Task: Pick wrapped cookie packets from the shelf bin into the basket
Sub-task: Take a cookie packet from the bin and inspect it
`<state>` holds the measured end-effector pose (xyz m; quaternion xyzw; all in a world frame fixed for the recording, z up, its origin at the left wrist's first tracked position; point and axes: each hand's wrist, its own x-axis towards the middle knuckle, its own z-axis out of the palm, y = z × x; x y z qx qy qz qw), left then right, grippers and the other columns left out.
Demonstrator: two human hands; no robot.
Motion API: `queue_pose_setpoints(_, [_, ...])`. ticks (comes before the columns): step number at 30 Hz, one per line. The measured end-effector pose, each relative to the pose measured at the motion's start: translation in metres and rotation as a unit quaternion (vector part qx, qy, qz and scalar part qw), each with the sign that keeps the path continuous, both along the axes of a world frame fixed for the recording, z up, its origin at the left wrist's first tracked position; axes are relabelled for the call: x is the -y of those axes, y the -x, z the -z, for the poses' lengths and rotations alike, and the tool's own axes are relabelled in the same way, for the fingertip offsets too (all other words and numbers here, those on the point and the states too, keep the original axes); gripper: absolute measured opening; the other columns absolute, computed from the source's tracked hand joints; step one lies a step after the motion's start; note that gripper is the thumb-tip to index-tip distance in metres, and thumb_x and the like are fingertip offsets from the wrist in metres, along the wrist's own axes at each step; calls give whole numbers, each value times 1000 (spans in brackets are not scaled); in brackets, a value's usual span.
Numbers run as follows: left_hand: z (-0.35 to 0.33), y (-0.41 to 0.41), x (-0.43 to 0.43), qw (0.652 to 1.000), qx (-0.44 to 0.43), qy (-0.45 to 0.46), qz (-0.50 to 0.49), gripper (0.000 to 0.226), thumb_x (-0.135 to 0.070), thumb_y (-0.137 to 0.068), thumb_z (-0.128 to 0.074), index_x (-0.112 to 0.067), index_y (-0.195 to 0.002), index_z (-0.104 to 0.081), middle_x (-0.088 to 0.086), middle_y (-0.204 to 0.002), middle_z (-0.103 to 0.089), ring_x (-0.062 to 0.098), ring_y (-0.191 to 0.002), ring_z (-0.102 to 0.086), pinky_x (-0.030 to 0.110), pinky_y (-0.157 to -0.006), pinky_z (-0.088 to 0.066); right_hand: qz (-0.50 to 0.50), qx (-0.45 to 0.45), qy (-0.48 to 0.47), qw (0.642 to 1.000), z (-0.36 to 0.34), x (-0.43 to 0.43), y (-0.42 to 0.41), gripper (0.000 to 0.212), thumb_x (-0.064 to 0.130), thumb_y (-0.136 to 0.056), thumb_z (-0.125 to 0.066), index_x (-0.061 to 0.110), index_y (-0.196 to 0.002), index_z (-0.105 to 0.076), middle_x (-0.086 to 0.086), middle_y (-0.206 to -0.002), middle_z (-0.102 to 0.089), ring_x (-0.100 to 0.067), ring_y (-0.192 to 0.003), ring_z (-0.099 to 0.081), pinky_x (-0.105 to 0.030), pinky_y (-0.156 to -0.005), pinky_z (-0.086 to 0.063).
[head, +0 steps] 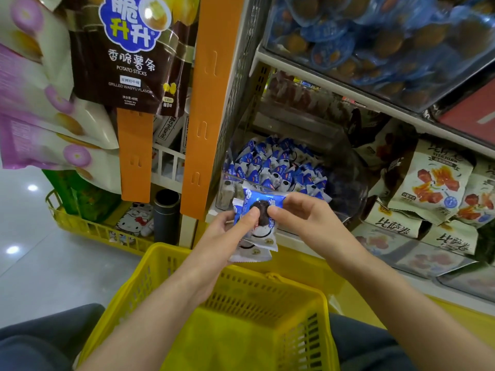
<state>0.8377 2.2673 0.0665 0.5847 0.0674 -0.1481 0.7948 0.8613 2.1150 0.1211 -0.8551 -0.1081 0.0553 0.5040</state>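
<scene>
Hands: both of mine meet at frame centre. My left hand (223,234) grips a small stack of wrapped cookie packets (258,231), thumb pressed on the top one. My right hand (308,218) pinches that top packet's upper edge from 3 o'clock.
Shelving: the metal shelving (348,91) fills 12 to 3 o'clock, stocked with snack bags.
Basket: the yellow basket (294,286) sits at 6 o'clock, mouth up, just below my hands.
Shelf bin: the clear bin (345,191) lies at 1 o'clock of my hands, heaped with blue-and-white packets (273,167).
Held stack: it hangs over the basket's far rim and is not yet in the basket. I cannot tell how many packets it holds.
Risk: I judge the slick wrappers could slide apart as my grip shifts. A packet slipping toward 12 o'clock would miss the far rim and land on the shelf ledge or floor.
</scene>
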Motion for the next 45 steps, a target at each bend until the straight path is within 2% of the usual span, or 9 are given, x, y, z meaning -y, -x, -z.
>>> queue_pose_setpoints(6, [6,-6,0,998,-25,-43,-32,11,-32,-95,-48,-28,-103,-55,0,-111,-65,12,-102,-60,35,-96,-43,99,70,-44,992,-26,24,-36,6,26,-86,-63,21,-89,-63,7,-78,-73,-7,-69,-68,-14,-59,-53])
queue_pose_setpoints(9, [6,-7,1,997,-28,-64,-42,9,-31,-96,-45,-31,-104,-50,0,-115,-63,12,-105,-58,35,-95,-43,194,111,34,974,-21,37,-72,20,26,-87,-63,12,-100,-60,-5,-92,-70,-18,-81,-67,-29,-70,-58])
queue_pose_setpoints(13, [5,-7,0,996,-25,-75,-42,21,-32,-96,-45,-27,-117,-47,1,-118,-60,15,-109,-57,39,-100,-42,197,70,228,951,0,40,-100,39,30,-88,-62,8,-120,-57,2,-101,-58,-17,-87,-57,-25,-75,-46])
queue_pose_setpoints(19, [3,-6,-1,997,-16,-70,-40,8,-30,-96,-45,-33,-103,-43,-1,-112,-58,13,-107,-56,34,-93,-43,122,-2,354,927,1,35,-112,23,31,-85,-65,10,-77,-58,-11,-77,-65,-26,-75,-65,-38,-75,-54])
queue_pose_setpoints(26, [2,-6,0,997,-6,-62,-49,8,-30,-96,-46,-35,-89,-44,-14,-92,-58,-3,-82,-56,10,-52,-41,64,-36,472,879,-7,29,-114,28,32,-85,-64,5,-76,-65,-8,-66,-61,-22,-63,-60,-29,-59,-47])
queue_pose_setpoints(30, [1,-5,0,997,-2,-55,-52,18,-28,-96,-47,-36,-80,-43,-17,-85,-56,-14,-61,-58,1,-43,-39,53,-22,428,902,4,21,-115,33,28,-85,-64,14,-60,-48,-6,-60,-46,-18,-57,-44,-28,-56,-37])
queue_pose_setpoints(35, [1,-4,-1,997,-5,-47,-56,16,-29,-96,-46,-36,-82,-43,-16,-86,-57,-7,-72,-56,0,-42,-38,94,1,318,943,13,16,-119,27,31,-79,-72,6,-87,-68,-8,-84,-67,-18,-81,-61,-32,-77,-51])
queue_pose_setpoints(41, [0,-6,-1,997,-3,-38,-60,15,-27,-96,-46,-34,-83,-44,-13,-86,-60,-8,-63,-60,1,-42,-38,14,-161,173,972,0,29,-117,20,14,-83,-67,10,-102,-64,-5,-90,-66,-12,-76,-65,-16,-54,-53])
queue_pose_setpoints(45, [2,-7,1,997,-2,-34,-62,12,-26,-96,-46,-34,-87,-45,-13,-85,-59,-10,-60,-60,0,-42,-38,23,-168,166,971,2,27,-117,24,3,-86,-61,8,-110,-59,-5,-91,-65,-9,-72,-67,-15,-52,-53])
